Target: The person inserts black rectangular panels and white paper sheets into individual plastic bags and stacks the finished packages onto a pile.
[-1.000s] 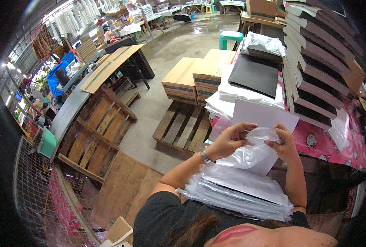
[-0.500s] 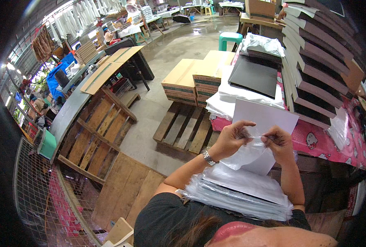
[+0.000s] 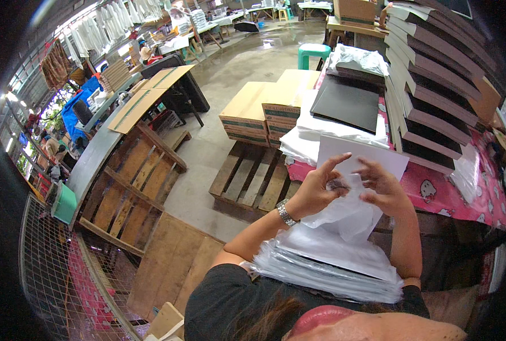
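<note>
Clear plastic film [image 3: 351, 211]: one piece, crumpled, between my hands. Left hand [image 3: 314, 196]: at the film's left, forefinger raised; whether it pinches, I cannot tell. Right hand [image 3: 392, 195]: apart from the left, fingers spread. White board [image 3: 339, 146]: just beyond both. Stack of plastic-covered sheets [image 3: 327, 270]: below both, toward my body. Handling, my judgement: tease lightly, draw evenly; thin film likely clings and creases.

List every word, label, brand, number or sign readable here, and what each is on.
Stacked cardboard boxes: dark print on the sides; I won't copy the wording.
Upper-right box: markings too small to read.
Pink table cover: cartoon figures, no words I can make out.
Clear plastic and white sheet: no print visible.
</note>
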Tool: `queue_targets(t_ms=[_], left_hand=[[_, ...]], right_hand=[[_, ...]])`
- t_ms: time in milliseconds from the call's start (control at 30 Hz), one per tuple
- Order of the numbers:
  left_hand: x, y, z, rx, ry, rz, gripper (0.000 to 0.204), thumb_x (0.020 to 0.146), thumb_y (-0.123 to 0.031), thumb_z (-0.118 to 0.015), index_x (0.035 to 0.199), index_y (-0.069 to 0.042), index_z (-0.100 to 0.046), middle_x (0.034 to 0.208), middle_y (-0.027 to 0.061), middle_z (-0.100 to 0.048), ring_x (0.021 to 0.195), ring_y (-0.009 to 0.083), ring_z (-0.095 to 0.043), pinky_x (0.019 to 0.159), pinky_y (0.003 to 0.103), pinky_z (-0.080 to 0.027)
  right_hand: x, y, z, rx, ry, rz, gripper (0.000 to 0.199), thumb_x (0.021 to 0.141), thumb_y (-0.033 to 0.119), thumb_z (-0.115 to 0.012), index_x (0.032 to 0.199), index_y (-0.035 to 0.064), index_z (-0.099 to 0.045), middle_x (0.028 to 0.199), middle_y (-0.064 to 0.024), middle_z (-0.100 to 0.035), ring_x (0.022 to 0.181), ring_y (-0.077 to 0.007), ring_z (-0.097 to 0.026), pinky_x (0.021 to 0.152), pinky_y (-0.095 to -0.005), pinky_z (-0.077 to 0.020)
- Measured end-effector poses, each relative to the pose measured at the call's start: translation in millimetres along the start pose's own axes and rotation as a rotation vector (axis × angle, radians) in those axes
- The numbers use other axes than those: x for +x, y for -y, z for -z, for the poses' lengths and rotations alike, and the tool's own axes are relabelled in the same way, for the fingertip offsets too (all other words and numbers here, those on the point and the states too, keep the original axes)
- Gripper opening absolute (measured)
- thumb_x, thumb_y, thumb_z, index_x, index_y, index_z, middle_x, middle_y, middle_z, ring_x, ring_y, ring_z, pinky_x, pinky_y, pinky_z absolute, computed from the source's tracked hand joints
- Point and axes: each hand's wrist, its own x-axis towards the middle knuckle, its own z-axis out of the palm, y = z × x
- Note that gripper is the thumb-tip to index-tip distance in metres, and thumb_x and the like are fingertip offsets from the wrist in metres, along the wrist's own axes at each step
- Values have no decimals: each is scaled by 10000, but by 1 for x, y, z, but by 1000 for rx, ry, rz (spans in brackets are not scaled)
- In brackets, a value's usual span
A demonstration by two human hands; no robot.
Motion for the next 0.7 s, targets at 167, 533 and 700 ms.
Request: queue_targets(t_ms=[167,533,700], left_hand=[[-2,-5,6,168,49,90,700,737,30,-689,1343,-66,-353,772,31,-572,755,90,-562,674,240,-466],[17,17,-5,-178,-36,52,606,751,-29,-712,1263,-43,-389,944,47,-568,809,79,-558,708,213,-476],[11,34,-26,-224,-70,161,520,754,-50,-724,1193,-26,-446,959,31,-561,812,61,-540,680,188,-464]], right_hand=[[10,-10,18,-33,-207,-70,242,796,9,-651,1035,1,-614,906,-44,-639,814,-88,-585,734,-226,-476],[9,-15,-9,-657,-286,-3,143,863,78,-590,739,11,-569,685,-8,-585,578,-93,-496,535,-261,-393],[15,-27,-5,-372,-504,256,208,889,209,-578,763,44,-568,626,32,-515,518,-111,-468,522,-231,-394]])
